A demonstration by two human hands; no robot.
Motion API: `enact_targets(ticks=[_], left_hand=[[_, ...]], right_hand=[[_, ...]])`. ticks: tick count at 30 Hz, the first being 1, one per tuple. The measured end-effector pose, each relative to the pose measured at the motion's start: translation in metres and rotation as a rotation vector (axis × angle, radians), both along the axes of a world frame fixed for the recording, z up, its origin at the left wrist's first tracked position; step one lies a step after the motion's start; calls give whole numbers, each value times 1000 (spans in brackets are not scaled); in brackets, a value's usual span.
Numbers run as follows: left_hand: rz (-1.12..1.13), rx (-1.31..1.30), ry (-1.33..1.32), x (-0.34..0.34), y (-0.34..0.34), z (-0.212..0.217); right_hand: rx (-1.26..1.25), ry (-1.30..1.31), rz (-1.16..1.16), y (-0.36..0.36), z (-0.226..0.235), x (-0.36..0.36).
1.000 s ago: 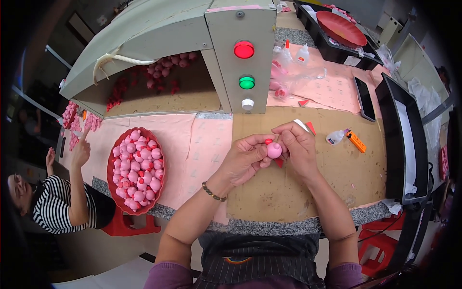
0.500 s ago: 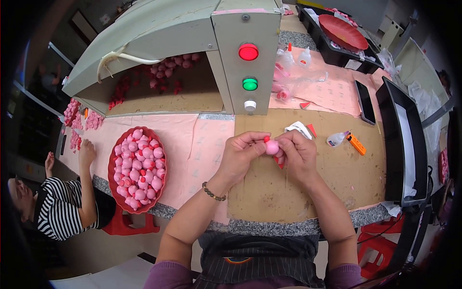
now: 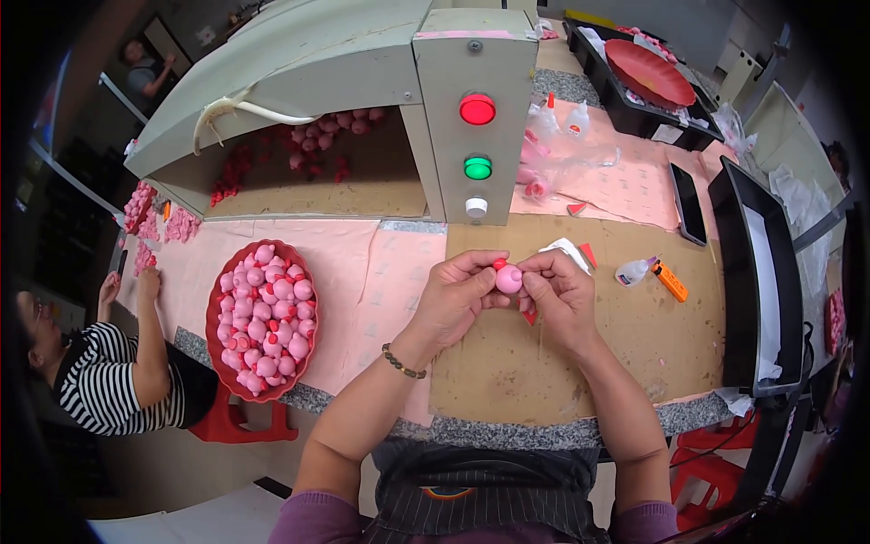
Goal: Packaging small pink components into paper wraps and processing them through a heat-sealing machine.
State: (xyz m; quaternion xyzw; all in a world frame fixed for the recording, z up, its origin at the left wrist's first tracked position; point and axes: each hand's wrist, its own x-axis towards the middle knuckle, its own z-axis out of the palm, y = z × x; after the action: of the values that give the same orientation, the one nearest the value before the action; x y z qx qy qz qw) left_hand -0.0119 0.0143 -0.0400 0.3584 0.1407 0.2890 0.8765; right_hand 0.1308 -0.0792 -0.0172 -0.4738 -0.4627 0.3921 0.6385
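Above the brown board my two hands meet around a small pink ball (image 3: 509, 280) with a red knob (image 3: 499, 264) on its upper left. My left hand (image 3: 456, 295) is closed, pinching the ball and knob between thumb and fingertips. My right hand (image 3: 564, 295) is closed too, its thumb and index fingertip at the ball's right side. A red piece (image 3: 529, 317) shows below the right fingers, partly hidden. Just beyond that hand lie a white crumpled cloth (image 3: 564, 247) and a red triangular scrap (image 3: 589, 255).
A red scalloped tray (image 3: 214, 337) heaped with pink-and-red balls stands left. An open-fronted grey machine (image 3: 476, 63) rises behind. Right are a glue bottle (image 3: 632, 272), orange cutter (image 3: 671, 282), phone (image 3: 687, 204) and black bin (image 3: 725, 272). A co-worker in stripes (image 3: 118, 376) works far left.
The ball has turned slightly in my fingers, and my right fingertips have shifted along its side. The co-worker's arms have moved closer together. Another person has come into view at the back left.
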Motion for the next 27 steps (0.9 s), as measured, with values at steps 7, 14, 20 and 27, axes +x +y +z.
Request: enact_targets(ticks=[7,14,20,27], left_hand=[[61,119,112,0,0,6],[-24,135,92,0,2,9],[50,-2,7,-3,12,-5],[6,37,-14,-3,13,-1]], right_hand=[[-29,-39,-29,3,-3,2],[-119,-89,-94,3,-4,5],[-382,-1070,-71,-3,22,17],[-339,-1153,26,-8,18,8]])
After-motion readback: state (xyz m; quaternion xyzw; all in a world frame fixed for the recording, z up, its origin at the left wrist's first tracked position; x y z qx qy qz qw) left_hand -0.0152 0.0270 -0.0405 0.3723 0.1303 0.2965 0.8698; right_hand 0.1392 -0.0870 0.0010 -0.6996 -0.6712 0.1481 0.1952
